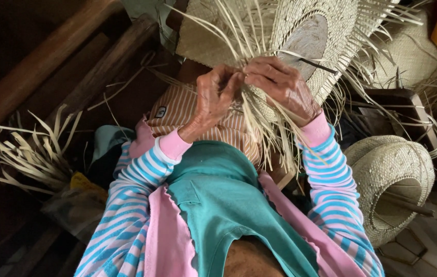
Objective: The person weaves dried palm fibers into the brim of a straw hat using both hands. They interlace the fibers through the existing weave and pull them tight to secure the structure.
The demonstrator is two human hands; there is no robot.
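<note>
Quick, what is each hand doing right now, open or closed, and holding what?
Left hand: closed, pinching straw strands of the woven hat.
Right hand: closed, fingers gripping the same strands at the hat's edge.

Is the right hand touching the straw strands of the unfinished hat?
Touching. The head view shows right hand fingers pinching loose strands at the woven hat edge.

hands [247,87] pinching straw strands [259,123], woven hat [300,31]

left hand [213,100], right hand [280,87], fingertips pinched together
</note>
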